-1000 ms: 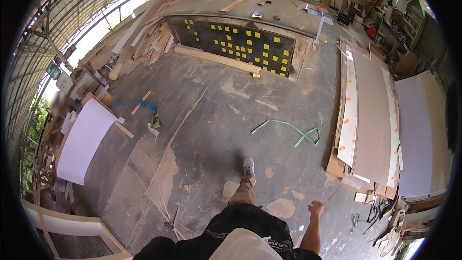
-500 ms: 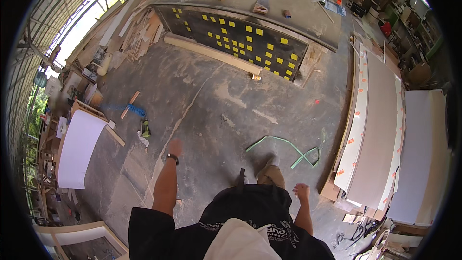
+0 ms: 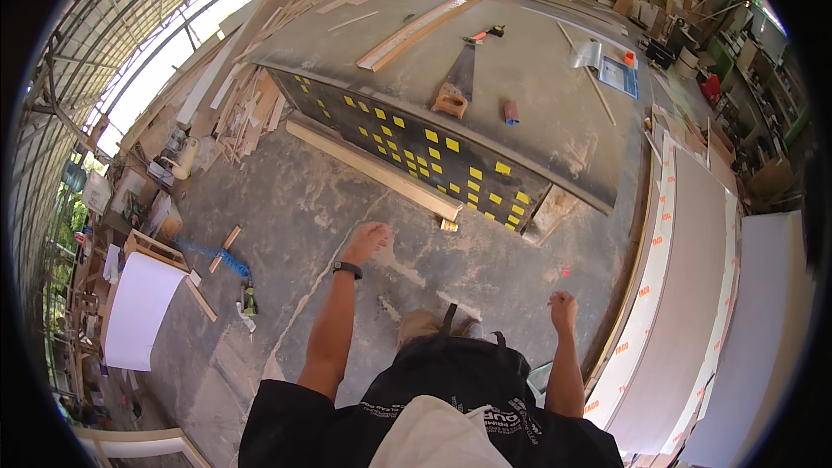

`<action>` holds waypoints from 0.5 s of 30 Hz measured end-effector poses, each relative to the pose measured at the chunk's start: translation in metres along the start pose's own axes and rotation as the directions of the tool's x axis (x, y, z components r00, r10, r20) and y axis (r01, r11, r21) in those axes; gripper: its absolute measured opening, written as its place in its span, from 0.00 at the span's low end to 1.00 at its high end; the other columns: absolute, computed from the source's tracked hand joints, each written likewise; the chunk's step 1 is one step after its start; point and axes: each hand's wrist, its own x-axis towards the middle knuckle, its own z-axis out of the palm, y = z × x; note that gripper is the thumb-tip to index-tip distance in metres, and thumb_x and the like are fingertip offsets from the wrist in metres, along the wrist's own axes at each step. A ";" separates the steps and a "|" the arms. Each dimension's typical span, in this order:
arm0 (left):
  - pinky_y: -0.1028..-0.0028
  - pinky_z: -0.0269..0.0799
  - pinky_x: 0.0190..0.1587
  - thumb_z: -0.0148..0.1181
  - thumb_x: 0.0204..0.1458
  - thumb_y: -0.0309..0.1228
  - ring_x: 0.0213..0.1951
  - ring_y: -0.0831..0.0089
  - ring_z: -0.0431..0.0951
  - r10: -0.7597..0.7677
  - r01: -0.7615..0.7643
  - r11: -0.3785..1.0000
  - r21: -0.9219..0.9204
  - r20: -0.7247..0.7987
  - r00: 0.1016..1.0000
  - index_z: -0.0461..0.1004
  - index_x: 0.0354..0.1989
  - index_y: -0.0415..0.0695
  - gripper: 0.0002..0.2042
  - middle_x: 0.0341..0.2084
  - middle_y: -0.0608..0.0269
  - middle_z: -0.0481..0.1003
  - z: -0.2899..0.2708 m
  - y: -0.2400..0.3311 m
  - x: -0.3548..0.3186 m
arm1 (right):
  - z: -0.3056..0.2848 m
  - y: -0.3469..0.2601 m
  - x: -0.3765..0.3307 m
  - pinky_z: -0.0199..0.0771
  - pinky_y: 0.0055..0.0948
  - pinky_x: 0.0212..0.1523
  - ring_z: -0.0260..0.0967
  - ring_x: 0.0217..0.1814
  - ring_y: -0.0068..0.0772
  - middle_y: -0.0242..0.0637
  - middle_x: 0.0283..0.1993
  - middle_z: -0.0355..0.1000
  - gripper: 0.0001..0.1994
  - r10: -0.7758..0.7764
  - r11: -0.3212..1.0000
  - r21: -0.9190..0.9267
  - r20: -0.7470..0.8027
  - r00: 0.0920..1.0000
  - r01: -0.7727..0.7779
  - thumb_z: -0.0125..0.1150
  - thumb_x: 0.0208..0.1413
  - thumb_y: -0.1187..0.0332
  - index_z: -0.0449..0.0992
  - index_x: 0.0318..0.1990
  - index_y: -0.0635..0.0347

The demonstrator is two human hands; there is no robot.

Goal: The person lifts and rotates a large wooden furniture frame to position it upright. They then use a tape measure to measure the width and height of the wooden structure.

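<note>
My left hand [image 3: 367, 243] is held out over the concrete floor, a dark band on its wrist, fingers loosely apart and nothing in them. To the right, my right hand [image 3: 562, 305] hangs with its fingers curled in; I see nothing in it. Neither hand touches anything. Ahead stands a large dark workbench [image 3: 347, 56], its front dotted with yellow squares. On its top lie a handsaw [image 3: 451, 101] with a wooden handle, a small red and black tool [image 3: 485, 35], a reddish cylinder [image 3: 510, 111] and a long wooden strip [image 3: 420, 30].
A long pale beam [image 3: 373, 169] lies along the foot of the workbench, a small can [image 3: 449, 225] by its end. Stacked boards [image 3: 672, 295] line the right side. At left are a green power tool [image 3: 250, 299], a blue coiled hose [image 3: 232, 263] and a white sheet [image 3: 146, 312].
I have moved forward, so the workbench is closer and more of its top shows. My left hand has swung forward, and the green strap on the floor is now mostly hidden beside my body.
</note>
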 end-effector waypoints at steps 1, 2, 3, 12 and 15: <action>0.72 0.76 0.40 0.58 0.61 0.42 0.35 0.73 0.81 0.001 -0.001 1.000 -0.019 -0.012 1.000 0.78 0.48 0.42 0.16 0.36 0.63 0.80 0.002 0.013 0.030 | 0.002 -0.026 0.036 0.76 0.35 0.37 0.80 0.33 0.37 0.47 0.30 0.80 0.12 -0.024 1.000 -0.010 -0.014 1.000 0.023 0.58 0.57 0.68 0.81 0.39 0.70; 0.72 0.76 0.39 0.58 0.61 0.41 0.35 0.74 0.81 0.016 -0.018 0.999 -0.051 -0.032 0.999 0.78 0.47 0.42 0.15 0.36 0.63 0.79 -0.003 0.026 0.059 | 0.004 -0.057 0.074 0.76 0.35 0.39 0.80 0.35 0.40 0.47 0.31 0.80 0.12 -0.083 0.996 -0.045 -0.051 0.995 0.080 0.58 0.57 0.68 0.81 0.40 0.69; 0.73 0.76 0.38 0.59 0.60 0.40 0.34 0.74 0.81 0.028 -0.031 0.997 -0.074 -0.047 0.998 0.78 0.47 0.42 0.15 0.35 0.64 0.79 -0.006 0.040 0.091 | 0.007 -0.086 0.110 0.76 0.35 0.41 0.80 0.37 0.42 0.48 0.32 0.80 0.11 -0.133 0.989 -0.076 -0.087 0.987 0.127 0.58 0.57 0.69 0.82 0.40 0.68; 0.77 0.74 0.31 0.61 0.58 0.37 0.28 0.77 0.79 0.251 -0.245 0.968 0.059 -0.129 0.960 0.79 0.41 0.38 0.13 0.30 0.65 0.79 0.012 0.233 0.426 | 0.089 -0.270 0.448 0.75 0.44 0.49 0.76 0.50 0.50 0.49 0.49 0.77 0.12 -0.345 0.910 -0.292 -0.143 0.928 0.293 0.59 0.57 0.69 0.79 0.47 0.62; 0.77 0.73 0.29 0.63 0.56 0.36 0.26 0.77 0.79 0.254 -0.253 0.967 0.031 -0.038 0.967 0.79 0.40 0.38 0.12 0.26 0.66 0.78 0.058 0.290 0.570 | 0.111 -0.293 0.548 0.65 0.45 0.64 0.63 0.65 0.49 0.46 0.63 0.66 0.22 -0.135 0.899 -0.432 -0.114 0.984 0.073 0.58 0.59 0.64 0.69 0.59 0.63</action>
